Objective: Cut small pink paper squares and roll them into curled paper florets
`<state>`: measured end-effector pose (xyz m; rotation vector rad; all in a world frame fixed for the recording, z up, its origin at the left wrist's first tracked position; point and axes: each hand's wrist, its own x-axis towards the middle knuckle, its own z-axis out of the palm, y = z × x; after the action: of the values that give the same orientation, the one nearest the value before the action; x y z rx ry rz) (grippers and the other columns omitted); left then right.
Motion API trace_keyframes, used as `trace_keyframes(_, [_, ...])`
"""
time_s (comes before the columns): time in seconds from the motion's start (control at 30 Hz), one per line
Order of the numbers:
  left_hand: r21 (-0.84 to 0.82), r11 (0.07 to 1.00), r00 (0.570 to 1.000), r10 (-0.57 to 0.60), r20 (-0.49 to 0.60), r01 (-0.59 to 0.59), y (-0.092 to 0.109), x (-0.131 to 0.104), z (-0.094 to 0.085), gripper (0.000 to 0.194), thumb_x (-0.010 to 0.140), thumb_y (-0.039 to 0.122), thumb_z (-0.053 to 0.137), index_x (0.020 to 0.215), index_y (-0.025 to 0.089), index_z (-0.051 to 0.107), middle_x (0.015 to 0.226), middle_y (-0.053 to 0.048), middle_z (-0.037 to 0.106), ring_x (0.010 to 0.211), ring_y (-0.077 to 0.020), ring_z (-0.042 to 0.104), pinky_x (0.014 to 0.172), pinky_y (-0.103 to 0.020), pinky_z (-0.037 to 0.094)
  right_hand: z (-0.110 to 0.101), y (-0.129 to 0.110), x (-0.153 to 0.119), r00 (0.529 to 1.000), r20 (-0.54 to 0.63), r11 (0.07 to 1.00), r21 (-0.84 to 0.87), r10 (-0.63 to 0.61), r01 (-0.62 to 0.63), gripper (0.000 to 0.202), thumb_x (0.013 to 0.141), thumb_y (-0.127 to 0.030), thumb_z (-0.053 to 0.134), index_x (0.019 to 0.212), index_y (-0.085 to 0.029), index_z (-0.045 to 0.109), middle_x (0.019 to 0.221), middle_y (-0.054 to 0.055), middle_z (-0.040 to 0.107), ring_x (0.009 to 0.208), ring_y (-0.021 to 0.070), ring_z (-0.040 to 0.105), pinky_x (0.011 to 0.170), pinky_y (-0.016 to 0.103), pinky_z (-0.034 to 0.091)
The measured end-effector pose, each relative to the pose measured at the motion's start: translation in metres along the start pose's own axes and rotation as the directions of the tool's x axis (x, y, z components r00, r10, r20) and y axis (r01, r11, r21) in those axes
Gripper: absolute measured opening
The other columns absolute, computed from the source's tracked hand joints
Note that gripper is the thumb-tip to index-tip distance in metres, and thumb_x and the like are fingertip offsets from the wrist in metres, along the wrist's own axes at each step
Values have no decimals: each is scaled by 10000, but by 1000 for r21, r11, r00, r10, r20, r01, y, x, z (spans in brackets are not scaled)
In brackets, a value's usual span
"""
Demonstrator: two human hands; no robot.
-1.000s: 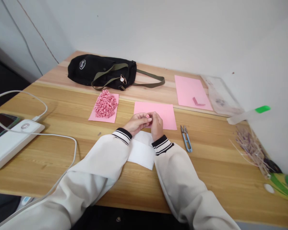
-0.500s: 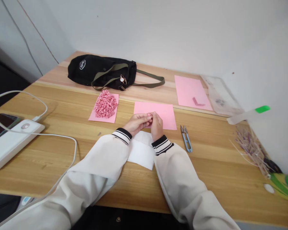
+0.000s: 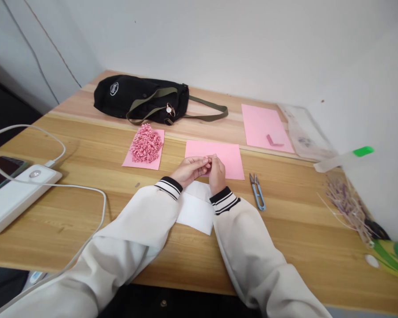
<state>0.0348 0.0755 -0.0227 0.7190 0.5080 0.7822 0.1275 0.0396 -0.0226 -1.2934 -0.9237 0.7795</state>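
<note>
My left hand (image 3: pixel 189 171) and my right hand (image 3: pixel 217 173) meet fingertip to fingertip at the middle of the table. Between them is a tiny pink piece (image 3: pixel 206 157), mostly covered by the fingers. Both hands are closed in a pinch. Beneath and beyond them lies a pink sheet (image 3: pixel 230 161). Folded white paper (image 3: pixel 195 214) lies under my wrists. To the left, a heap of small pink curled pieces (image 3: pixel 146 145) rests on a smaller pink sheet (image 3: pixel 128 161). Blue-handled thread snips (image 3: pixel 258 194) lie right of my right hand, blades pointing away.
A black bag (image 3: pixel 135 99) with a watch (image 3: pixel 169 109) on it lies at the back. A white power strip (image 3: pixel 23 194) and cable are left. Another pink sheet (image 3: pixel 262 121), a plastic sleeve (image 3: pixel 307 132) and dried flowers (image 3: pixel 346 201) are on the right.
My fingertips have shifted very slightly around the small pink piece. Everything else looks the same.
</note>
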Motion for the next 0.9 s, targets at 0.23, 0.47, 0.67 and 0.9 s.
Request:
trace_keyframes(0.23, [-16, 1000, 1000, -2, -8, 2, 1, 0, 1, 240, 564, 245, 773, 702, 78, 669, 616, -20, 622, 536, -56, 533, 552, -187, 432, 0, 3, 1, 1000, 1, 1000, 6, 11, -11, 415, 825, -506, 339, 694, -177, 555, 625, -1, 563, 662, 138, 531, 656, 271, 441])
trace_keyframes(0.47, [-19, 1000, 1000, -11, -8, 11, 2, 0, 1, 250, 563, 252, 773, 708, 76, 671, 607, -18, 623, 527, -54, 534, 545, -183, 434, 0, 4, 1, 1000, -9, 1000, 6, 19, -19, 410, 823, -501, 341, 695, -176, 555, 639, 1, 570, 676, 139, 536, 669, 274, 444])
trace_keyframes(0.67, [-29, 999, 1000, -14, -4, 14, 2, -1, 2, 265, 546, 254, 782, 715, 80, 676, 617, -16, 625, 535, -53, 541, 548, -176, 436, 0, 2, 1, 1000, -19, 1000, -5, 20, -20, 412, 827, -493, 336, 685, -176, 558, 621, -4, 568, 665, 139, 539, 667, 278, 445])
trace_keyframes(0.9, [-22, 1000, 1000, -10, 9, 10, 1, 0, 1, 208, 609, 240, 745, 724, 84, 671, 616, -16, 621, 532, -60, 538, 552, -200, 446, 1, -1, 0, 1000, -23, 1000, -6, 13, -13, 402, 836, -478, 332, 658, -186, 543, 591, -6, 552, 665, 139, 536, 666, 276, 443])
